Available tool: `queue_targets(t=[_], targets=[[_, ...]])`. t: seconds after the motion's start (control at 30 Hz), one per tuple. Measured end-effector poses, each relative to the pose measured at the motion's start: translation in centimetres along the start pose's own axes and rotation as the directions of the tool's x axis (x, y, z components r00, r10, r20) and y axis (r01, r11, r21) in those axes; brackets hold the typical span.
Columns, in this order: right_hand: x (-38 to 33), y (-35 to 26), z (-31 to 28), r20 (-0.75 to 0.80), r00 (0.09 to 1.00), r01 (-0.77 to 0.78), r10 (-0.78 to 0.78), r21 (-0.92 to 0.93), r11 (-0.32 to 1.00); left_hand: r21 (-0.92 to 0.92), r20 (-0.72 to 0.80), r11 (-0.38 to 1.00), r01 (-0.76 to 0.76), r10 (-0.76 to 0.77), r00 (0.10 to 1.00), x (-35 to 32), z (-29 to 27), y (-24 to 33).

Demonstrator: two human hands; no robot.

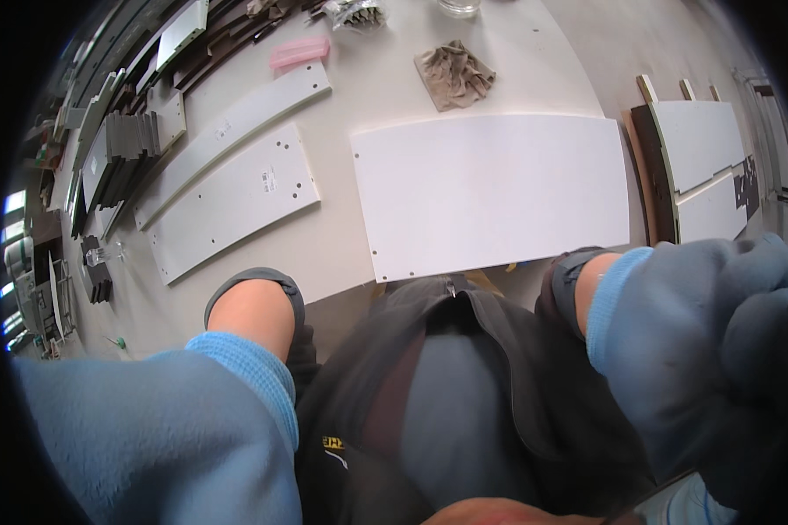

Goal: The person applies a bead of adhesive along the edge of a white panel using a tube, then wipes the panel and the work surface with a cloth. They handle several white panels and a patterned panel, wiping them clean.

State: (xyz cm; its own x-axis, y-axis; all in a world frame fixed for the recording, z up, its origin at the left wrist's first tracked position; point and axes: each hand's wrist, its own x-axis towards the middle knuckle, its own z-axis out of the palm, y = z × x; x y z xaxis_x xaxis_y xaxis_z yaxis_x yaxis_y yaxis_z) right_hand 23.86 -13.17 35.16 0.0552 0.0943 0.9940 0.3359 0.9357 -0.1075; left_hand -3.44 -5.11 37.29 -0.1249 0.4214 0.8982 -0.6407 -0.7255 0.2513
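We cannot tell how far open either grip is: the dark glove on our left hand point(301, 343) hides its fingers behind the wrist, below the table's near edge, and our right hand point(562, 285) is mostly covered by its own cuff. The right one is near the white panel's point(492, 197) lower right corner, though we cannot make out whether it touches. That panel lies flat at the near edge of the table point(534, 66), right of two narrower drilled boards. Farther back, we see a clear bag point(356, 16) of small dark pieces, a pink container point(299, 55) whose contents we cannot make out, and a clear jar point(460, 8) cut off by the upper edge.
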Motion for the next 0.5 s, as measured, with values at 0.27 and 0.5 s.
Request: queue_targets(t=[0.27,0.5], targets=[[0.2,2.2,0.2,0.024,0.998,-0.051,0.052,-0.015,0.999,0.111,-0.02,0.993,-0.036,0.038,0.999,1.0,-0.9,-0.4],[-2.1,4.6,0.2,0.063,0.985,-0.158,0.161,-0.053,0.986,0.3,-0.101,0.945,-0.133,0.17,0.98,-0.8,-4.2,-2.3]])
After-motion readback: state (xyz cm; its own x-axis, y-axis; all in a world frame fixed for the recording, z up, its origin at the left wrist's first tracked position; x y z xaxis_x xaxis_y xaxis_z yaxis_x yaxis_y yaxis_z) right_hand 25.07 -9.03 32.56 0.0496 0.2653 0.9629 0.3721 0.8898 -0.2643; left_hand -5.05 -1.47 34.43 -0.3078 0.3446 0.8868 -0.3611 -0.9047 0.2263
